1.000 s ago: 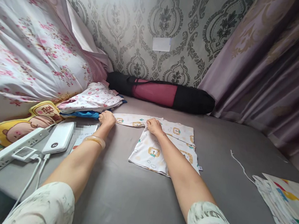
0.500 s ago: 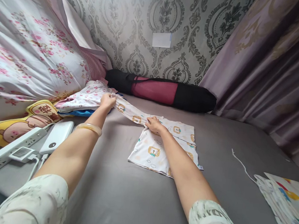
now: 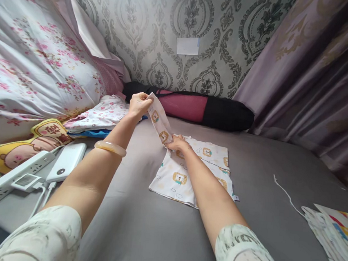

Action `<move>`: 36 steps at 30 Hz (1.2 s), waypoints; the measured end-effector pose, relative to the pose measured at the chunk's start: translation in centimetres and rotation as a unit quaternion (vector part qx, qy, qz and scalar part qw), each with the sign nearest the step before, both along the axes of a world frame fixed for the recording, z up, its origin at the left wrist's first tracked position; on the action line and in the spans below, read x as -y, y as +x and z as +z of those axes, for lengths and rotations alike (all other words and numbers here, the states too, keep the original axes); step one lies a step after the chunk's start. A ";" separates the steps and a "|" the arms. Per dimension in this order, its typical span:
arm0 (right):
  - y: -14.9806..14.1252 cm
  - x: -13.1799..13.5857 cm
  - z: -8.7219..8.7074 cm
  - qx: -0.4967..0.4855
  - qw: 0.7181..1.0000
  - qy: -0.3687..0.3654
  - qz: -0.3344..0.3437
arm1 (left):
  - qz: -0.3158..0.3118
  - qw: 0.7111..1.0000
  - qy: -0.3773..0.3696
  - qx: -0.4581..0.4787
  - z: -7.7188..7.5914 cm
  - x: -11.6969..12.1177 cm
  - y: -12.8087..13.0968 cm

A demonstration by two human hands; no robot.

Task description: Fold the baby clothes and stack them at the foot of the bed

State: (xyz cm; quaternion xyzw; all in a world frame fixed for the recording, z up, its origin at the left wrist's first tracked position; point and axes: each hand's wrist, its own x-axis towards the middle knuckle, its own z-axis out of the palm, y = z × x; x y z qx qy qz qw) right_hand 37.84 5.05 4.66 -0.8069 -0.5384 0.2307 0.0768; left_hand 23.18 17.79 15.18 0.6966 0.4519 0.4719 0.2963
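Note:
A small white shirt (image 3: 169, 183) printed with lion faces lies partly folded on the grey sheet (image 3: 139, 234). My left hand (image 3: 140, 104) pinches the cuff end of its sleeve (image 3: 160, 123) and holds it up off the bed, so the sleeve slants down toward the body of the shirt. At the base of that sleeve rests my right hand (image 3: 177, 143), its fingers closed on the fabric near the shoulder. Part of the shirt is hidden beneath my right forearm.
Folded clothes (image 3: 100, 115) lie on the left near a yellow pig cushion (image 3: 27, 147), a white power bank (image 3: 67, 161) and a power strip (image 3: 11, 188). A black and red long bag (image 3: 182, 106) lines the wall. At right sits another folded cloth pile (image 3: 333, 236) with a white cord.
My left hand has lifted the sleeve end and brought it to the right, toward the shirt. The right hand has stayed at the sleeve's base.

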 end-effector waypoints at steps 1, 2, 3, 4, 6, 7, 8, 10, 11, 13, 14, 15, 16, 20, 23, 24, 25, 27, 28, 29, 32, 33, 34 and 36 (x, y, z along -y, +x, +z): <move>0.0 -0.1 0.0 -0.001 1.000 0.000 -0.004 | -0.012 1.000 -0.004 0.009 0.2 0.6 0.2; 0.0 -0.2 0.0 -0.002 1.000 0.004 -0.009 | -0.022 1.000 -0.006 0.017 0.3 1.2 0.5; 0.0 -0.2 -0.1 -0.006 1.000 0.011 -0.012 | -0.030 0.999 -0.007 0.024 0.4 1.7 0.8; 0.1 -0.1 -0.1 -0.016 1.000 0.022 -0.012 | -0.033 0.999 -0.008 0.030 0.3 2.2 1.0; 0.5 0.2 -0.3 -0.071 0.995 0.063 -0.009 | -0.035 0.999 -0.008 0.037 0.2 3.0 1.7; 0.8 0.5 -0.4 -0.125 0.987 0.097 -0.022 | -0.036 0.999 -0.008 0.039 0.2 3.3 2.0; 1.2 0.9 -0.4 -0.191 0.971 0.137 -0.048 | -0.038 0.998 -0.007 0.040 0.1 3.7 2.4; 1.8 1.9 -0.5 -0.307 0.921 0.208 -0.121 | -0.047 0.998 -0.002 0.043 0.1 4.4 3.3; 2.1 2.5 -0.4 -0.340 0.899 0.229 -0.153 | -0.055 0.997 0.000 0.045 0.1 4.8 3.8; 2.7 3.8 -0.3 -0.391 0.865 0.245 -0.198 | -0.075 0.996 0.001 0.052 0.1 5.7 5.0; 2.9 4.5 -0.2 -0.427 0.843 0.248 -0.214 | -0.089 0.995 0.000 0.055 0.0 6.2 5.6; 3.2 5.2 -0.1 -0.476 0.809 0.253 -0.233 | -0.103 0.993 -0.002 0.059 -0.2 6.8 6.3; 3.5 5.9 0.1 -0.529 0.767 0.259 -0.253 | -0.119 0.991 -0.005 0.062 -0.4 7.3 6.9; 4.8 7.7 0.4 -0.637 0.666 0.257 -0.292 | -0.190 0.979 -0.029 0.074 -1.7 9.9 9.2; 6.1 8.4 0.3 -0.609 0.702 0.246 -0.274 | -0.296 0.950 -0.069 0.072 -2.9 11.7 9.9; 6.5 8.6 0.1 -0.587 0.724 0.245 -0.265 | -0.336 0.936 -0.084 0.067 -3.4 12.2 10.0; 6.8 8.8 -0.1 -0.562 0.746 0.245 -0.259 | -0.366 0.924 -0.097 0.060 -3.9 12.6 9.9; 7.4 9.1 -0.6 -0.518 0.777 0.244 -0.261 | -0.381 0.917 -0.113 0.040 -5.1 12.7 9.4; 7.6 9.3 -0.8 -0.505 0.784 0.243 -0.267 | -0.362 0.925 -0.112 0.027 -5.9 12.4 9.0; 7.7 9.4 -1.1 -0.496 0.789 0.239 -0.273 | -0.328 0.939 -0.105 0.007 -6.7 12.0 8.5; 7.8 9.8 -1.4 -0.485 0.794 0.231 -0.282 | -0.170 0.979 -0.059 -0.094 -9.5 10.3 6.7; 7.7 9.8 -1.4 -0.490 0.790 0.236 -0.283 | -0.127 0.982 -0.048 -0.133 -10.3 9.8 6.1; 7.7 9.9 -1.4 -0.504 0.777 0.245 -0.286 | -0.103 0.979 -0.043 -0.168 -11.1 9.4 5.5; 7.8 10.0 -1.1 -0.553 0.731 0.266 -0.299 | -0.095 0.969 -0.033 -0.226 -12.2 9.1 4.5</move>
